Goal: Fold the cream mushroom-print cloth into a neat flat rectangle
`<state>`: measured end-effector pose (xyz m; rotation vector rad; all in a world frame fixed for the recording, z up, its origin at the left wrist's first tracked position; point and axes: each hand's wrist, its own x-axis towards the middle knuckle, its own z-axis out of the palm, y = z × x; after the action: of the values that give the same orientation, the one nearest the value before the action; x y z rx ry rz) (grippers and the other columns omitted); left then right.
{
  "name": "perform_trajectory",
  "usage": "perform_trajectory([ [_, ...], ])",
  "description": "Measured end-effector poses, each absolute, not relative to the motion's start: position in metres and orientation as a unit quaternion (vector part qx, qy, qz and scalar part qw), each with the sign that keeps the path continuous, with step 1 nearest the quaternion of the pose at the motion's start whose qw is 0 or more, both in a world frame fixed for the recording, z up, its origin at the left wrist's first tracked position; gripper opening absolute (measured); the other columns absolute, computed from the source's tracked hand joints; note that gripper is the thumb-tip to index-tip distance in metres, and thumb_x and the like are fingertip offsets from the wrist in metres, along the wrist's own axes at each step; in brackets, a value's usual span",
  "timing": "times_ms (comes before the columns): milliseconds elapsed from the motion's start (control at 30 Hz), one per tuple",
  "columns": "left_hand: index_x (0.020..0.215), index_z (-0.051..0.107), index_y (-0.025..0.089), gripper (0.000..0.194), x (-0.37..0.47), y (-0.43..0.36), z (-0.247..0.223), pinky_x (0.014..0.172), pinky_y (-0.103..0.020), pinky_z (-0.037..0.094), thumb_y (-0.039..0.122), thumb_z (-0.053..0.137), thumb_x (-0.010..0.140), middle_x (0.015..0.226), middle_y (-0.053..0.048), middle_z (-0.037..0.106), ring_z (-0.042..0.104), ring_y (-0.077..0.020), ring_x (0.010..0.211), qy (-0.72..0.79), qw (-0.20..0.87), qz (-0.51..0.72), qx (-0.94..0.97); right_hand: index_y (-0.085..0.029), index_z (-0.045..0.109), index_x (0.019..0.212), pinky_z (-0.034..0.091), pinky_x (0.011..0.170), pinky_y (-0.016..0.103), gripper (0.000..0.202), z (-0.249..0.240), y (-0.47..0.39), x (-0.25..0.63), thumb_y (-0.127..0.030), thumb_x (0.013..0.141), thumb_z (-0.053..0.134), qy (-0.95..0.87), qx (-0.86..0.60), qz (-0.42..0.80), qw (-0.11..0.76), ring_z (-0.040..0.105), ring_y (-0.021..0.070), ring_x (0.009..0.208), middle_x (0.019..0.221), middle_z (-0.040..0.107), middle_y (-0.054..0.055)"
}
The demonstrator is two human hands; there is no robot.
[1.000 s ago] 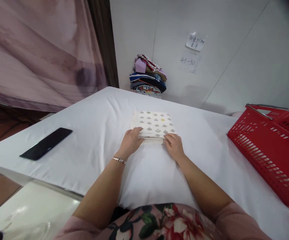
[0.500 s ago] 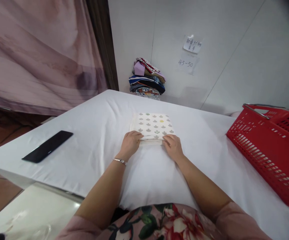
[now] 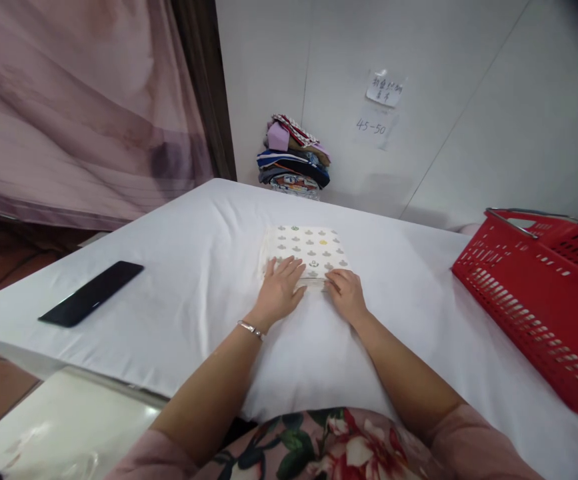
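Note:
A folded white cloth (image 3: 310,243) with small grey, green and yellow prints lies flat in the middle of the table. My left hand (image 3: 281,288) rests on its near left part, palm down with the fingers stretched out. At the near right corner, my right hand (image 3: 345,292) pinches the cloth's edge between thumb and fingers. The layers of the fold show along the near edge between both hands. A silver bracelet (image 3: 251,329) is on my left wrist.
White fabric covers the table (image 3: 179,300). A black phone-like slab (image 3: 93,293) lies at the left, and a red plastic basket (image 3: 533,293) stands at the right. Beyond the far edge rises a pile of folded clothes (image 3: 293,157) against the wall. A pink curtain (image 3: 83,113) hangs at the left.
My left hand has let go of the near left edge and moved onto the top of the cloth, its fingers now extended. My right hand stays in place.

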<state>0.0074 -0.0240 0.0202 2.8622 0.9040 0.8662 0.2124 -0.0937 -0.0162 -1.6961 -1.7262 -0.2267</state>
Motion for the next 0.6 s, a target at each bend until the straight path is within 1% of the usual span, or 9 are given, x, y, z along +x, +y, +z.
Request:
perform_trajectory([
  [67,0.131,0.045,0.018,0.048,0.015,-0.029,0.017,0.112,-0.049,0.017,0.033,0.048,0.086,0.137,-0.009,0.047,0.034,-0.0249,0.132,0.277,-0.002,0.253,0.927,-0.022,0.065,0.101,0.037,0.085,0.036,0.019,-0.016,-0.094,0.212,-0.025,0.087,0.052,-0.666,-0.654,-0.089,0.348,0.055,0.0198,0.095,0.102,0.065,0.004],
  [167,0.132,0.044,0.016,0.051,0.021,-0.03,0.009,0.111,-0.047,0.022,0.033,0.052,0.085,0.138,-0.01,0.046,0.035,-0.0252,0.131,0.286,-0.008,0.209,0.935,-0.023,0.065,0.101,0.037,0.085,0.036,0.019,-0.016,-0.094,0.212,-0.023,0.086,0.052,-0.664,-0.656,-0.094,0.345,0.055,0.0198,0.096,0.103,0.064,0.004],
  [367,0.132,0.044,0.018,0.045,0.021,-0.025,0.002,0.111,-0.046,0.023,0.029,0.046,0.088,0.139,-0.008,0.045,0.037,-0.0231,0.13,0.302,-0.009,0.186,0.935,-0.023,0.064,0.102,0.039,0.086,0.037,0.021,-0.015,-0.095,0.211,-0.024,0.087,0.049,-0.668,-0.66,-0.091,0.332,0.055,0.0205,0.098,0.104,0.064,0.005],
  [433,0.131,0.045,0.019,0.043,0.021,-0.025,0.002,0.11,-0.045,0.024,0.028,0.045,0.089,0.138,-0.007,0.046,0.038,-0.0225,0.13,0.3,-0.006,0.19,0.935,-0.022,0.062,0.108,0.038,0.09,0.038,0.025,-0.014,-0.097,0.209,-0.025,0.087,0.048,-0.67,-0.659,-0.102,0.328,0.053,0.0213,0.104,0.112,0.062,0.007],
  [500,0.13,0.046,0.019,0.041,0.021,-0.025,0.003,0.11,-0.045,0.025,0.026,0.044,0.089,0.137,-0.007,0.048,0.039,-0.0222,0.129,0.298,-0.002,0.196,0.934,-0.019,0.056,0.119,0.035,0.095,0.039,0.033,-0.012,-0.099,0.207,-0.025,0.088,0.045,-0.682,-0.652,-0.116,0.311,0.046,0.0232,0.117,0.126,0.054,0.009],
  [567,0.129,0.047,0.019,0.04,0.021,-0.026,0.003,0.109,-0.046,0.025,0.025,0.045,0.089,0.136,-0.007,0.049,0.04,-0.0224,0.128,0.297,0.005,0.204,0.933,-0.017,0.048,0.129,0.031,0.1,0.042,0.042,-0.01,-0.1,0.204,-0.027,0.088,0.044,-0.713,-0.637,-0.114,0.271,0.038,0.0247,0.127,0.137,0.046,0.011],
  [600,0.128,0.048,0.019,0.039,0.021,-0.026,0.004,0.109,-0.046,0.025,0.025,0.045,0.089,0.135,-0.007,0.05,0.041,-0.0226,0.127,0.296,0.01,0.208,0.932,-0.017,0.044,0.132,0.029,0.102,0.043,0.046,-0.009,-0.101,0.202,-0.027,0.088,0.045,-0.73,-0.628,-0.106,0.246,0.035,0.025,0.129,0.139,0.043,0.011],
])
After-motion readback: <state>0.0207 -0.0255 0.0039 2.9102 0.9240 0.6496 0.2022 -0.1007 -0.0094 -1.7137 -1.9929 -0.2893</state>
